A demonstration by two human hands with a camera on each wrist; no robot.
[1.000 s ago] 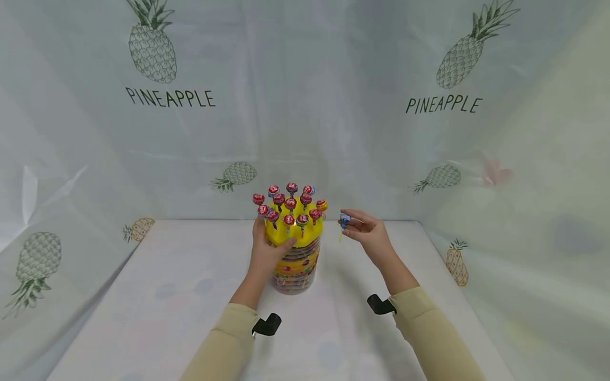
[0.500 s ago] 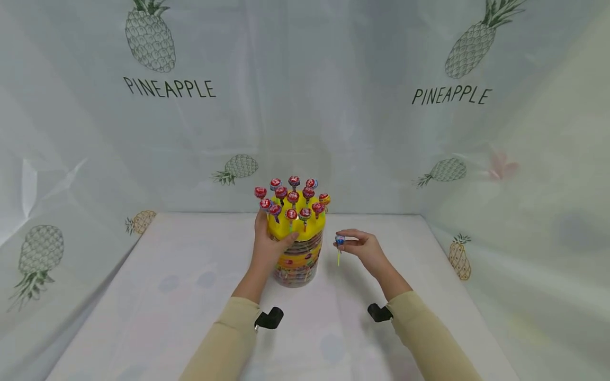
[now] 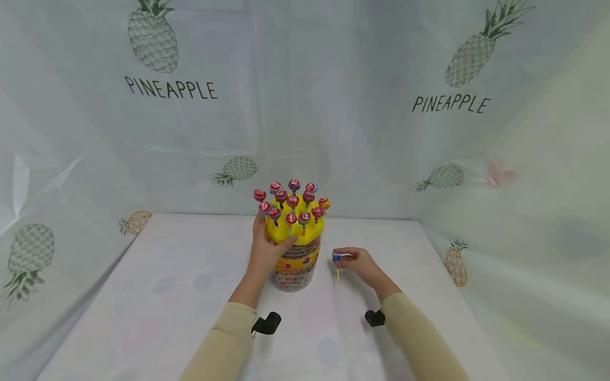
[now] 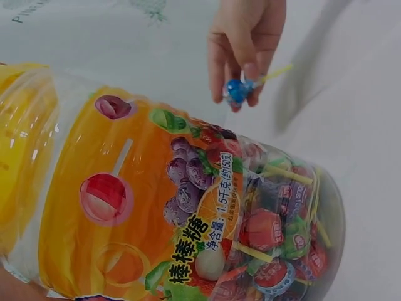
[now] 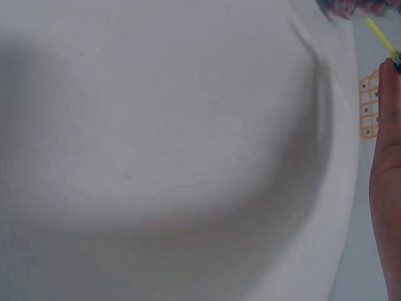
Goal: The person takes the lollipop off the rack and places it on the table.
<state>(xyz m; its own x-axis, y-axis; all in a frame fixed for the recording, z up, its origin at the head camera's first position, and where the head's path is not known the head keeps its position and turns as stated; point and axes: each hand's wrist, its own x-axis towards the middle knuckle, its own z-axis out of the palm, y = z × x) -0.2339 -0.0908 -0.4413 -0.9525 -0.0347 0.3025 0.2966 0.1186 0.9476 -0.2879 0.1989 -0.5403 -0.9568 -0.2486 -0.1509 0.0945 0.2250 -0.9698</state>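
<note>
A clear plastic jar (image 3: 294, 264) with a yellow lid (image 3: 310, 233) stands upright on the table, candy visible inside. Several red-wrapped lollipops (image 3: 291, 218) stick up from the lid. My left hand (image 3: 267, 248) grips the jar at its upper left, thumb across the front by the lid; its other fingers are mostly hidden. To the right of the jar, my right hand (image 3: 359, 263) pinches a blue-wrapped lollipop (image 3: 336, 257) by its head, the yellow stick pointing down. In the left wrist view this blue lollipop (image 4: 237, 91) is apart from the jar.
A white cloth covers the table (image 3: 190, 296), and its far edge meets a pale curtain (image 3: 305, 121) printed with pineapples. Black wrist cameras (image 3: 267, 323) sit at both sleeves.
My right hand has lowered toward the table with the blue lollipop, whose stick now hangs down. The left hand keeps its hold on the jar.
</note>
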